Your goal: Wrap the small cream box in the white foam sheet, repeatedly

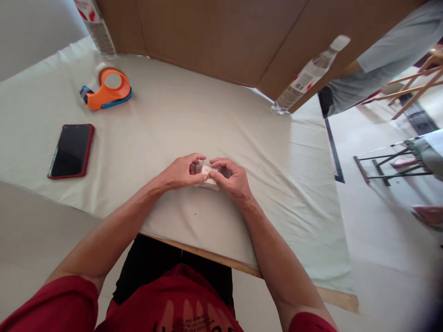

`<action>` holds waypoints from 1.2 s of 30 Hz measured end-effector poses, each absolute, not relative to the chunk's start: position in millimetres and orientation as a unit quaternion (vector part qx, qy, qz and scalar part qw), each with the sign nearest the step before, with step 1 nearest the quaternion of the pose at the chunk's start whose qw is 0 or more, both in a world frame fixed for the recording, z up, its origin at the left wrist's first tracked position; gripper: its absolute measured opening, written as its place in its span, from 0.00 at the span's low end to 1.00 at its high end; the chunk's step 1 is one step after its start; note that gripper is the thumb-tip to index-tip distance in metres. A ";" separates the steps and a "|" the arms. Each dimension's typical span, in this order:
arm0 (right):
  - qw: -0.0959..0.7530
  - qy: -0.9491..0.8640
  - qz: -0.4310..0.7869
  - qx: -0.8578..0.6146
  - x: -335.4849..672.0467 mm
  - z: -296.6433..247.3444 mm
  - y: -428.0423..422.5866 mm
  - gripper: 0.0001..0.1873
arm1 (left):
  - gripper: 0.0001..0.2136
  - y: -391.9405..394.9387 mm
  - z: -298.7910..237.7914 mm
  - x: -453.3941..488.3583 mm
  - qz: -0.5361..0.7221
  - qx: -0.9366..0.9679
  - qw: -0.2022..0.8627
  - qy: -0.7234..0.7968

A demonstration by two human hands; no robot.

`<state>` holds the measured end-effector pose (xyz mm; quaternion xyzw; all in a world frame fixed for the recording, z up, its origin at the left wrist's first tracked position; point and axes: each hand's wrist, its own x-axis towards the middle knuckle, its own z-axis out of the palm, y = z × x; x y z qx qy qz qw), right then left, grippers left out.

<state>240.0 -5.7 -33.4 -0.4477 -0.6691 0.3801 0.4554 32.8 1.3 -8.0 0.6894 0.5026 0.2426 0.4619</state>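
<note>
A small pale box (210, 185) is between the two hands, just inside the front edge of the cloth-covered surface (166, 120). The left hand (183, 171) is partly curled, with a visible gap between thumb and index finger; its thumb meets the box. The right hand (232, 179) is similarly half-open, thumb against the box top, index finger arched behind. The remaining fingers are largely hidden; firmness of grip cannot be determined. Box marking: faint reddish print, illegible. The right bottle (309, 76), near the far right corner, carries a red-and-white label with a barcode; its text is unreadable. The left bottle (98, 34), at the far edge, bears red-and-white labelling, also unreadable. Shirt (180, 295) lettering: inverted, partly cut off.
</note>
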 end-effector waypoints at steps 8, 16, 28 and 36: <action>0.471 -0.667 0.320 -0.480 233.3 -33.6 -9.3 0.09 | 0.32 -2.5 -12.3 37.2 0.281 0.736 0.413 0.456; 0.426 -0.727 0.360 -0.401 254.7 -20.9 -3.1 0.08 | 0.32 -2.4 -13.2 36.0 0.280 0.732 0.420 0.458; 0.502 -0.657 0.339 -0.448 238.4 -23.9 -10.9 0.08 | 0.33 -2.8 -20.2 37.6 0.324 0.785 0.368 0.378; 0.572 -0.510 0.420 -0.486 243.0 -26.8 -2.7 0.10 | 0.47 -2.5 -22.7 40.0 0.270 0.710 0.541 0.362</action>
